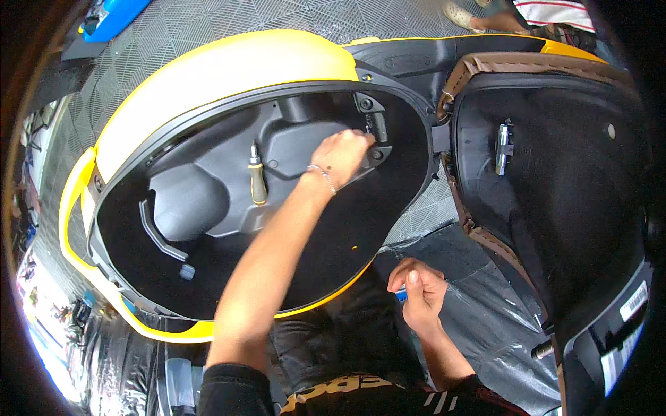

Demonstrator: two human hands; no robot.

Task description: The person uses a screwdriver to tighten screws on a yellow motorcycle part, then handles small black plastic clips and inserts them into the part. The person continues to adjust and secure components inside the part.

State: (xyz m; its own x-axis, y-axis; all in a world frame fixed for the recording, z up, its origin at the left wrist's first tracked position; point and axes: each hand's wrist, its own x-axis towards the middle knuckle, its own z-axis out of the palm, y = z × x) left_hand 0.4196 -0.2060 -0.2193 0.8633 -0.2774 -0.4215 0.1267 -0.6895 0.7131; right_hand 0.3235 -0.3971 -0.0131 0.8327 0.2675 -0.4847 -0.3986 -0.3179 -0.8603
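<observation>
A black bracket (379, 128) sits at the right-hand end of the storage well (208, 142) in what looks like a yellow scooter, its long axis running away from the person, the far end leaning slightly left. The left hand (341, 154) is much the nearer of the two: it is bunched at the bracket's left side, with the part just to the right of its fingertips. Whether those fingers grasp anything, I cannot tell from here. Left of that hand, a screwdriver (257, 182) lies in the well, shaft pointing away. Outside the well and closer to the body, the right hand (420, 291) is curled, thumb uppermost, over a blue item (402, 295), mostly hidden. To the right, the swung-back seat (555, 180) shows a black underside and a silver latch (502, 149). Beyond the yellow bodywork (236, 66) spreads patterned grey flooring (229, 19), with another person's pale shoe (459, 16) on it.
</observation>
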